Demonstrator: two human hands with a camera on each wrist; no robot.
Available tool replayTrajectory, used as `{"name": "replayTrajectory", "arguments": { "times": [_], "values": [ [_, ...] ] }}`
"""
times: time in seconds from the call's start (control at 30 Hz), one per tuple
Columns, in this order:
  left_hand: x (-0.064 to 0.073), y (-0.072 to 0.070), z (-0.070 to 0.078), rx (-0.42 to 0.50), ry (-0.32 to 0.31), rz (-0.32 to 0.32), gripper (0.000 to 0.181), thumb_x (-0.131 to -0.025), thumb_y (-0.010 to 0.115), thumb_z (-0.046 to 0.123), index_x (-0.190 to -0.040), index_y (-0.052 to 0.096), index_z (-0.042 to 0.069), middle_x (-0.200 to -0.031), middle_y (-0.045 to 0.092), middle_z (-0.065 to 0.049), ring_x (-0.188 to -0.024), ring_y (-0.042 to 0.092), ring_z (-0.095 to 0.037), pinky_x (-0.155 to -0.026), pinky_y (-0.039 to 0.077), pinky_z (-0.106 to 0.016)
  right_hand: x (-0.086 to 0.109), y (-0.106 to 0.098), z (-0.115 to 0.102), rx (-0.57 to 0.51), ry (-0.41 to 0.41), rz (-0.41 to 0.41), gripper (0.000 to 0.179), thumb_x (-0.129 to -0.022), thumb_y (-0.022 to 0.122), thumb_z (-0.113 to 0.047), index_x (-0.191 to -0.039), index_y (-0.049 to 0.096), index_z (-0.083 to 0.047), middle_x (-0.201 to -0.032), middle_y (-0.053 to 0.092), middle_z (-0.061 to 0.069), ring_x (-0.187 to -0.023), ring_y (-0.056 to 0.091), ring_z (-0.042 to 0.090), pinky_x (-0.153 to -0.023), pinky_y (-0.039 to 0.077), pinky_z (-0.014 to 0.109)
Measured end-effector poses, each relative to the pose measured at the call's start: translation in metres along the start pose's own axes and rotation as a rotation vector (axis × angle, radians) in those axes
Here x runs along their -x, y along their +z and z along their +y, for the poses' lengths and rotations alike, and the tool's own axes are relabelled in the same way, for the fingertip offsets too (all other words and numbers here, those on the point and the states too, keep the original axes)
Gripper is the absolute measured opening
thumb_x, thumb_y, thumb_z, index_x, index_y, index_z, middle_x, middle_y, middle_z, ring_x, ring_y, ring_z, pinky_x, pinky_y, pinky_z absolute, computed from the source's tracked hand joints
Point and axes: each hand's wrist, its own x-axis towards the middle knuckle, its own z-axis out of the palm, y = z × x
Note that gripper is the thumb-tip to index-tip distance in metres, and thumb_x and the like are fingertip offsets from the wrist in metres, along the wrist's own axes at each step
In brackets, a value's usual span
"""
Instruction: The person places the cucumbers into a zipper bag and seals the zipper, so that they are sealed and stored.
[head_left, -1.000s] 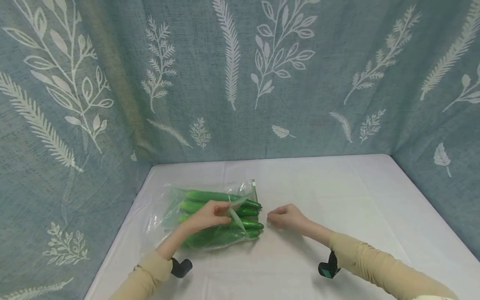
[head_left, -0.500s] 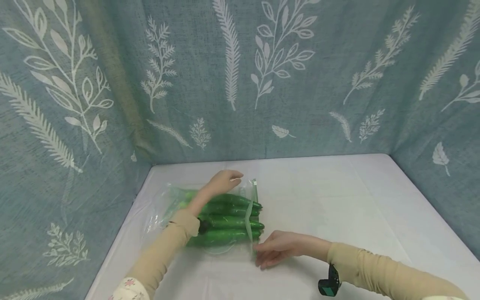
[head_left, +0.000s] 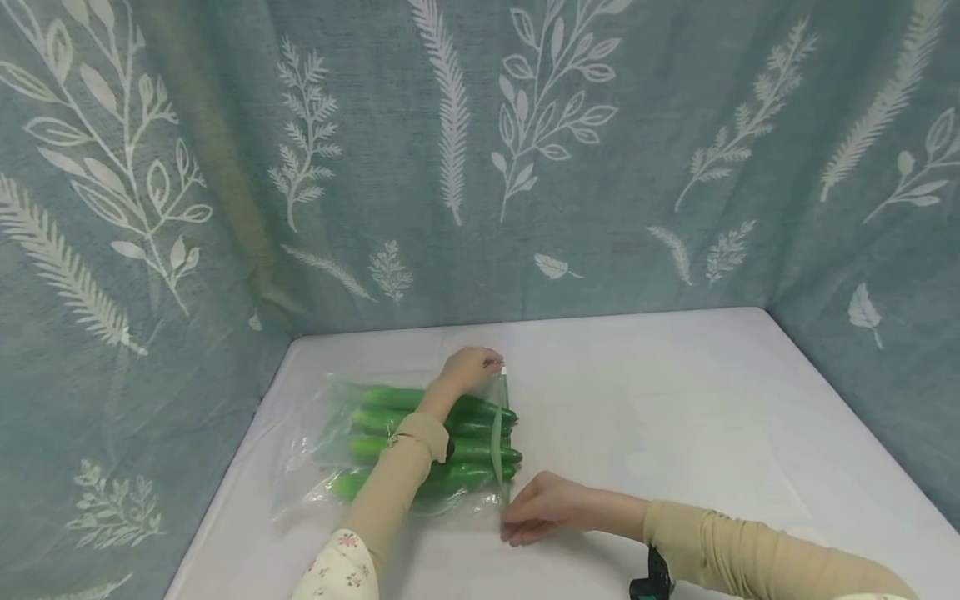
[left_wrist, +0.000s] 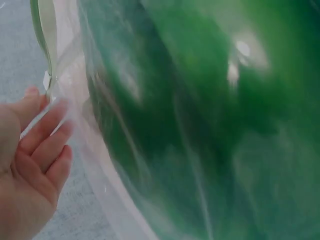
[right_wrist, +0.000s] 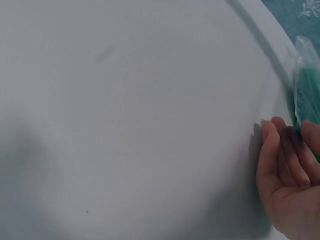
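Observation:
A clear zip bag (head_left: 303, 462) lies flat on the table, its opening edge on the right. Several green cucumbers (head_left: 472, 451) rest side by side inside it, dark tips towards that edge. My left hand (head_left: 467, 369) reaches across the bag and pinches the far corner of the edge. In the left wrist view, the thumb and index finger of that hand (left_wrist: 35, 145) meet by a small white slider (left_wrist: 47, 80) on the green strip. My right hand (head_left: 546, 507) holds the near corner of the same edge; in the right wrist view its fingers (right_wrist: 272, 150) partly hide that corner.
A white cloth covers the table (head_left: 645, 417). Blue-green curtains (head_left: 390, 192) with white leaf prints hang behind it and at both sides. My left forearm (head_left: 401, 487) passes over the cucumbers and hides part of them.
My left hand has gone from above the cucumbers to the bag's far corner. My right hand has come towards me to the near corner. The raised strip of the bag now lies flatter.

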Motion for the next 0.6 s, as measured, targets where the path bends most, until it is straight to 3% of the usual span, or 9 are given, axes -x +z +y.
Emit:
{"name": "replayTrajectory", "arguments": {
  "times": [0.13, 0.3, 0.5, 0.6],
  "values": [
    [0.0, 0.0, 0.001, 0.059, -0.034, 0.1, 0.022, -0.093, 0.06, 0.021, -0.106, 0.072, 0.008, -0.106, 0.072, -0.008, -0.098, 0.065, -0.024, -0.085, 0.054, -0.039, 0.003, 0.002, 0.001, 0.007, -0.03, 0.019, 0.022, -0.088, 0.064, -0.012, -0.095, 0.071, 0.008, -0.088, 0.074, 0.018, -0.065, 0.067, 0.004, -0.064, 0.059, 0.019],
    [0.002, -0.016, -0.006, 0.116, -0.076, 0.204, 0.02, -0.09, 0.065, 0.023, -0.099, 0.075, 0.009, -0.097, 0.074, -0.008, -0.088, 0.068, -0.022, -0.078, 0.056, -0.036, 0.005, -0.001, 0.004, 0.104, -0.099, 0.109, 0.018, -0.086, 0.066, -0.01, -0.089, 0.073, 0.006, -0.083, 0.074, 0.018, -0.066, 0.07, 0.011, -0.064, 0.06, 0.025],
    [0.009, -0.045, -0.011, 0.265, -0.094, 0.305, 0.023, -0.091, 0.064, 0.024, -0.103, 0.074, 0.006, -0.098, 0.074, -0.013, -0.082, 0.069, -0.025, -0.07, 0.057, -0.037, 0.018, -0.027, 0.004, 0.327, -0.169, 0.281, 0.014, -0.081, 0.068, -0.011, -0.081, 0.075, 0.002, -0.074, 0.074, 0.013, -0.065, 0.07, 0.016, -0.061, 0.059, 0.026],
    [0.015, -0.06, -0.01, 0.346, -0.077, 0.375, 0.023, -0.092, 0.063, 0.021, -0.104, 0.073, 0.004, -0.098, 0.073, -0.015, -0.086, 0.07, -0.028, -0.074, 0.058, -0.039, 0.027, -0.044, -0.004, 0.461, -0.187, 0.357, 0.014, -0.081, 0.068, -0.013, -0.079, 0.075, -0.001, -0.071, 0.074, 0.008, -0.062, 0.066, 0.012, -0.057, 0.055, 0.022]
  ]
}}
